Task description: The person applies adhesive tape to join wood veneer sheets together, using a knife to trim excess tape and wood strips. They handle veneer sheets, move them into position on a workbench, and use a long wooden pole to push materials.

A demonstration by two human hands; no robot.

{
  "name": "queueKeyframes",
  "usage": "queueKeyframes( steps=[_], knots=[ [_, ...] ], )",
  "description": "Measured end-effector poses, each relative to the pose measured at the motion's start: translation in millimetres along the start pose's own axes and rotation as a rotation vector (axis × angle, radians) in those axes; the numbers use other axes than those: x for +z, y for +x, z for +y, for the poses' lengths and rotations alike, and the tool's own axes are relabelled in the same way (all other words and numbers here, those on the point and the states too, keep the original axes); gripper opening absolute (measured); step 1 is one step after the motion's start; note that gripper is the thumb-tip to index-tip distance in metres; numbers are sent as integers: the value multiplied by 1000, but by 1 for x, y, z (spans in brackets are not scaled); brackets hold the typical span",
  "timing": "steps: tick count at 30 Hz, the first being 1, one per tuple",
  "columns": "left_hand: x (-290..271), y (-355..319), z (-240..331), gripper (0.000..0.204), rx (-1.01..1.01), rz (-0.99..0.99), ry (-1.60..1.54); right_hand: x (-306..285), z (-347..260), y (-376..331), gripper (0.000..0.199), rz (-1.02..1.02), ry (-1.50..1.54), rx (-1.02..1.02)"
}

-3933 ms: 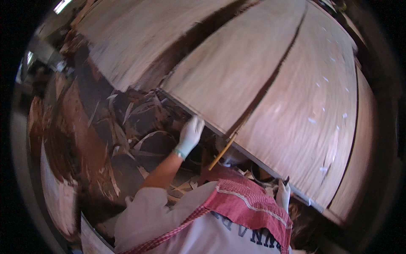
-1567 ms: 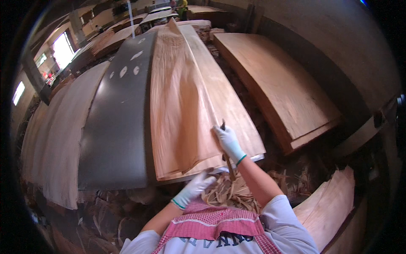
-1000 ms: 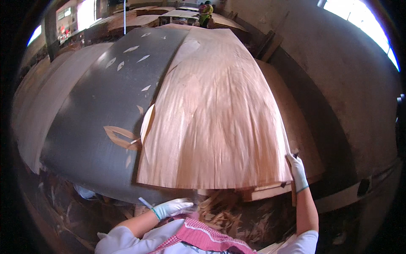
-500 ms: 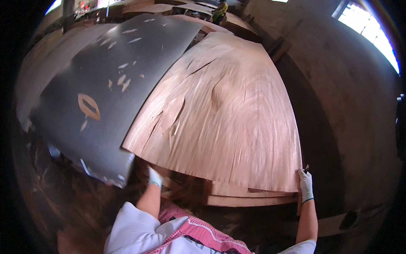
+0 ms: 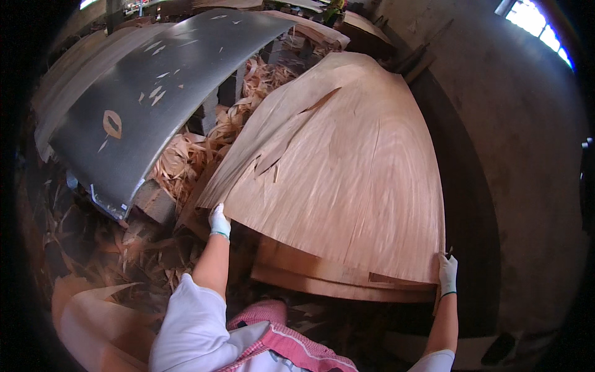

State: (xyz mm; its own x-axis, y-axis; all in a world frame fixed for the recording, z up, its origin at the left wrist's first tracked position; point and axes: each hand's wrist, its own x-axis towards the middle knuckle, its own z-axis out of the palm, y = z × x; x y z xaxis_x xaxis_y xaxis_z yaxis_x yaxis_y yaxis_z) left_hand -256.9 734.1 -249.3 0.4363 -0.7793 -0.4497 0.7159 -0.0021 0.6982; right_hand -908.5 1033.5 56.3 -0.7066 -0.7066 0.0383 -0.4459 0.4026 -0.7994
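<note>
Pale wood veneer sheet [image 5: 353, 180], broad and split, drapes over a low stack [image 5: 310, 282] to the right of a dark worktop [image 5: 149, 136], its near left corner pinched in the left hand [image 5: 219, 223], its near right corner in the curled right hand [image 5: 447, 274]. It looks light, limp and apt to tear along the grain, making sound corners the likely best holds. Fingertips beneath it are hidden; a small dark object [image 5: 450, 252] by the right hand defies identification.

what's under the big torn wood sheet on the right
Past the near edge of the wood sheet, part of a wood stack shows. Whatever else lies beneath is covered by the sheet and cannot be seen.
</note>
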Motion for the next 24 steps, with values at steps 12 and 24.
queueKeyframes(
  steps=[12,24],
  knots=[
    [41,-160,-40,46,260,-121,349,-91,126,54,17,65,-149,36],
    [77,-162,-126,29,498,-56,558,-136,175,126,24,35,-406,-41]
  ],
)
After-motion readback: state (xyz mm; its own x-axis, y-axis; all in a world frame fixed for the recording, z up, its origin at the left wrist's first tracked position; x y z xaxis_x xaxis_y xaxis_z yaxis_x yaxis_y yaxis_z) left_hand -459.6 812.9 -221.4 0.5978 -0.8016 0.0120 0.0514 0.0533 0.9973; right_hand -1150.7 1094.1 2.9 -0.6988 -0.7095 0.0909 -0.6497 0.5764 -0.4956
